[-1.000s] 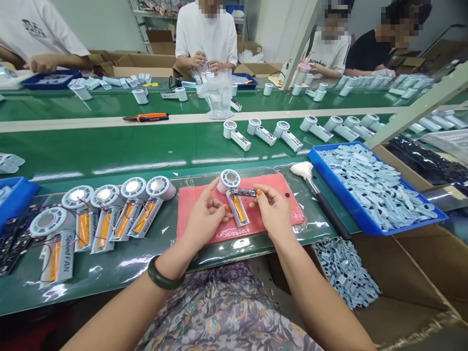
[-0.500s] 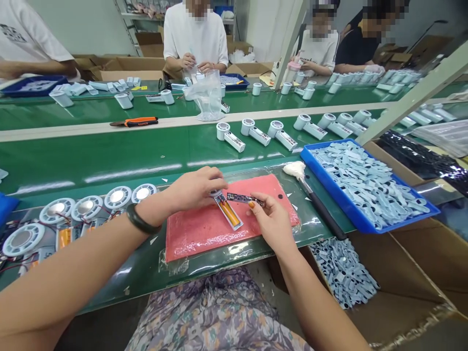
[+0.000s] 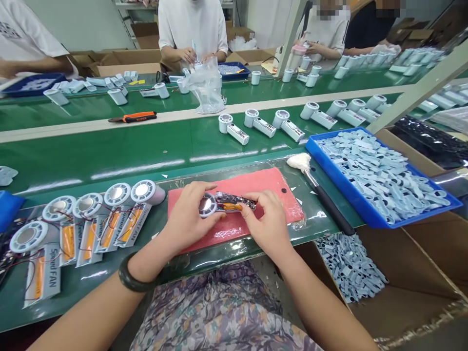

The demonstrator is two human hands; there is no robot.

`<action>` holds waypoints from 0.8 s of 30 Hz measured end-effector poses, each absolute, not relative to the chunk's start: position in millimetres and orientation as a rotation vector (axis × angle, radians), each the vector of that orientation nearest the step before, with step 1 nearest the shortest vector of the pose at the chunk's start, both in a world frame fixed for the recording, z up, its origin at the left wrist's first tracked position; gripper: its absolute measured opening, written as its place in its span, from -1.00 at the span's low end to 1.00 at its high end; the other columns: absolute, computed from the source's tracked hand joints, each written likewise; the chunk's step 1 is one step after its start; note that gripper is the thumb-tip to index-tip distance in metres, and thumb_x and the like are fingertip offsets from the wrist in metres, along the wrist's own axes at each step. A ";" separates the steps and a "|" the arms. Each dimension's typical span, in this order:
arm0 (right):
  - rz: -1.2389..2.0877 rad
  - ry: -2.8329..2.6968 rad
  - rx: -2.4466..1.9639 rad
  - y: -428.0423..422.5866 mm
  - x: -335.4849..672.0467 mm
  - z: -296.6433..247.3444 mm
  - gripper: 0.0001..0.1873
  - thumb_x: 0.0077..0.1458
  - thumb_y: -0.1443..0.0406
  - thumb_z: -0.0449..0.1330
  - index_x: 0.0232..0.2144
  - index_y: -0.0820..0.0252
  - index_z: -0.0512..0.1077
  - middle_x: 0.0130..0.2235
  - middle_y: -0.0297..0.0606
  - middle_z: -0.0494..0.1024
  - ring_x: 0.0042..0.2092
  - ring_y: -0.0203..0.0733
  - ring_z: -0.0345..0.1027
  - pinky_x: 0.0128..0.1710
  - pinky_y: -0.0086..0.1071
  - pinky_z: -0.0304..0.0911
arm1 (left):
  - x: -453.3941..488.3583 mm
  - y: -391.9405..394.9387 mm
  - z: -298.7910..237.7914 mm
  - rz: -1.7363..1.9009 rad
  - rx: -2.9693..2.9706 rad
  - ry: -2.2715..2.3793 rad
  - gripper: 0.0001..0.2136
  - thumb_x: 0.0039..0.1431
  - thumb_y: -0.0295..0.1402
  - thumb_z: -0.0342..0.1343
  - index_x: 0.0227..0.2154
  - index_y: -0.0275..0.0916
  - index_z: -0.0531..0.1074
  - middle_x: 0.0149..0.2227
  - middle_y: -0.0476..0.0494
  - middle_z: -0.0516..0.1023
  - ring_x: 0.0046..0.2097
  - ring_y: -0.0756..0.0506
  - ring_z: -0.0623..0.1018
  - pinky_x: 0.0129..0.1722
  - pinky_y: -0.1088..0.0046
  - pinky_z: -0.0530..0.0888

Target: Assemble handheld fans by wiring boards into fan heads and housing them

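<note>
I had the small fan (image 3: 207,204) between my two hands, above the middle of the red mat (image 3: 252,181), which lay close to the front edge of the green counter (image 3: 78,285). Whether the fan rested on the mat or was slightly raised, I could not tell. Its long axis ran from left to right, roughly along the counter's front edge, with the round head toward the mat's left edge and the open handle toward its right.

My left hand (image 3: 192,210) was the nearer to the head, its thumb and fingers curved around it from the left. My right hand (image 3: 268,222) was at the handle's far end, thumb and finger pinching the right end of the dark circuit board (image 3: 234,199). The board lay lengthwise over the handle, just beside the orange battery (image 3: 231,206) (my fingers hid whether it touched the handle's walls).

Left of the mat, toward the counter's left end, stood a row of open fans (image 3: 146,192) with wires showing. Beyond the mat's right edge lay a black-handled tool (image 3: 329,204), then the blue tray (image 3: 424,214) of pale parts.
</note>
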State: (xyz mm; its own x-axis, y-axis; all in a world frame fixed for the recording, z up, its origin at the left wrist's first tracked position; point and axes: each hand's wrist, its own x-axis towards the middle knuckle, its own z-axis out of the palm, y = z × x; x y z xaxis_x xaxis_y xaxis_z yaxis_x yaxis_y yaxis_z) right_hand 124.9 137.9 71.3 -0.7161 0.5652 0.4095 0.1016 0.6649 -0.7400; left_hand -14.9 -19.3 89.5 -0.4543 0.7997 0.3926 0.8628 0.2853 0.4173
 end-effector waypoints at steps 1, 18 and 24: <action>0.938 -2.255 -0.488 141.2 125.5 70.6 -0.84 0.24 0.17 0.22 -0.24 0.09 0.54 -0.25 -0.23 0.56 -0.11 0.00 0.40 -0.04 -0.08 0.25 | -14.7 -21.2 89.3 -0.931 -1.580 -2.386 -0.56 0.19 -0.25 0.25 0.10 -0.19 0.34 0.04 -0.21 0.52 0.08 -0.24 0.51 0.08 0.12 0.50; 1.048 -2.371 -0.442 163.0 121.3 71.1 -0.89 0.22 0.23 0.28 -0.24 0.09 0.58 -0.24 -0.24 0.59 -0.10 -0.01 0.38 -0.06 -0.12 0.25 | 3.0 -30.4 76.9 -0.399 -1.571 -1.972 -0.76 0.16 -0.49 0.25 -0.13 -0.09 0.53 0.15 -0.27 0.47 0.28 -0.34 0.41 0.19 -0.03 0.45; 1.028 -2.406 -0.389 168.0 121.8 70.5 -0.89 0.22 0.24 0.30 -0.21 0.09 0.60 -0.26 -0.25 0.58 -0.10 -0.03 0.37 -0.04 -0.12 0.22 | 6.5 -25.1 82.6 -0.306 -1.591 -1.997 -0.89 0.22 -0.43 0.21 -0.20 -0.19 0.53 0.12 -0.36 0.46 0.25 -0.39 0.43 0.12 -0.05 0.50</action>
